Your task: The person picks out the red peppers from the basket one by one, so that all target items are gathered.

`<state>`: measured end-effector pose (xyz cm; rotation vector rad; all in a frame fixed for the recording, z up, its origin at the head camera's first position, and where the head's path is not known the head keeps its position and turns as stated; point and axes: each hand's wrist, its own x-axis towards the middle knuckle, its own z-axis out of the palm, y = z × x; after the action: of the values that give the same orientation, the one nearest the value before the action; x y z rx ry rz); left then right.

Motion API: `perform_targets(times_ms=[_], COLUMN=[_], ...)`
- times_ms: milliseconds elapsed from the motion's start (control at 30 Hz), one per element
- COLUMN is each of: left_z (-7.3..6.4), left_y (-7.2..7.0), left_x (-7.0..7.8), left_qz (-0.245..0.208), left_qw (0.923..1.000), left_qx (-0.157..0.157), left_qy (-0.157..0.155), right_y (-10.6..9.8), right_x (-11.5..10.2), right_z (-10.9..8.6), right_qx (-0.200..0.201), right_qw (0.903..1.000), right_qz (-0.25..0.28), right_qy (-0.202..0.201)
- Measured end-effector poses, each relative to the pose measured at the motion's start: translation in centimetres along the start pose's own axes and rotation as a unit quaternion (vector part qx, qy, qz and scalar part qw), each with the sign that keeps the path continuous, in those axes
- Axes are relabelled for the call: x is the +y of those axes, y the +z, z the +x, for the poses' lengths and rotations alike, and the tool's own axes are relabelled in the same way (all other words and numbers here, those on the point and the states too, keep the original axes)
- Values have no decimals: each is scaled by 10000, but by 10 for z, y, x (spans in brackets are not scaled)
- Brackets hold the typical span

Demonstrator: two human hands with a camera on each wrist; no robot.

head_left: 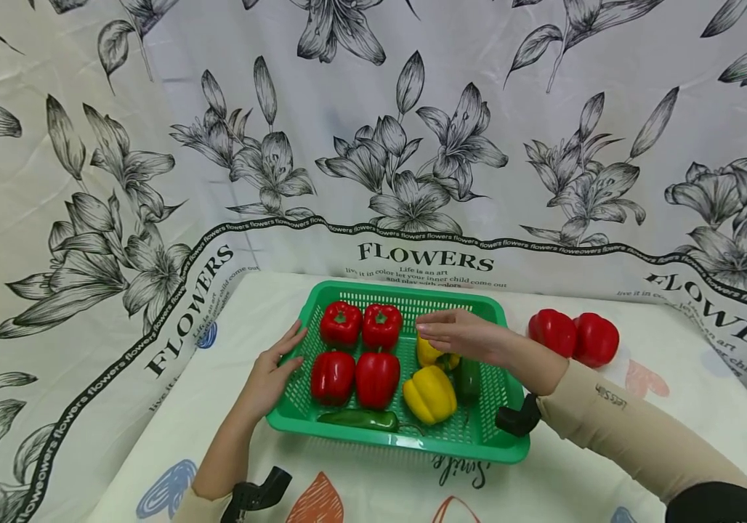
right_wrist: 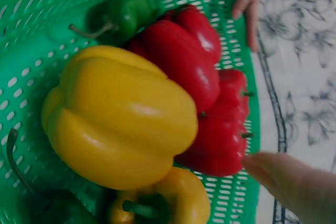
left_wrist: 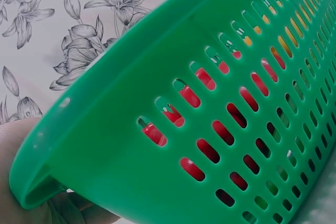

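Observation:
My left hand (head_left: 269, 381) rests at the left rim of a green plastic basket (head_left: 406, 438), fingers extended along the edge. In the left wrist view that hand (left_wrist: 18, 145) shows beside the rim (left_wrist: 37, 182), partly hidden by it. My right hand (head_left: 461, 335) hovers over the basket's right half with straight fingers, holding nothing. Under it is one yellow bell pepper (head_left: 427, 354), partly covered; a second yellow bell pepper (head_left: 430, 394) lies nearer. Several red bell peppers (head_left: 378, 380) stand in two rows on the left side. In the right wrist view a fingertip (right_wrist: 273, 171) overlaps the basket's edge.
A long green pepper (head_left: 360, 419) lies along the basket's front, and a dark green one (head_left: 467, 380) is at the right. Two red bell peppers (head_left: 596, 339) sit on the tablecloth (head_left: 687, 428) right of the basket. A flower-printed curtain (head_left: 413, 109) hangs behind.

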<state>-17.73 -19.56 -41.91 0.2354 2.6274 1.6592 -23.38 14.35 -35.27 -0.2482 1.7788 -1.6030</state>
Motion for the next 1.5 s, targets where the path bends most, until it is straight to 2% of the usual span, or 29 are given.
perform_targets(times_ms=[200,500,667,1033,1333,1500], left_z=[0,0,0,0,0,0], left_y=[-1,-2,-1,-1,-2,-1], left_x=[-1,-2,-3,0,0,2], left_qz=[7,-4,-1,-14,-13,-28], left_qw=[10000,10000,10000,10000,10000,9999], left_qx=[5,9,-30,-3,6,13], left_qy=[8,60,39,11,36,131], right_y=[19,40,49,64,71,73], right_x=[4,7,9,16,21,24], right_z=[12,27,32,47,60,64], right_qx=[-277,66,216,246,614,688], right_qw=[9979,9913,9909,9934,9906,9895], right_qz=[-439,-984,-775,-228,-172,-352], right_qy=[392,871,1075,1096,1206,1221])
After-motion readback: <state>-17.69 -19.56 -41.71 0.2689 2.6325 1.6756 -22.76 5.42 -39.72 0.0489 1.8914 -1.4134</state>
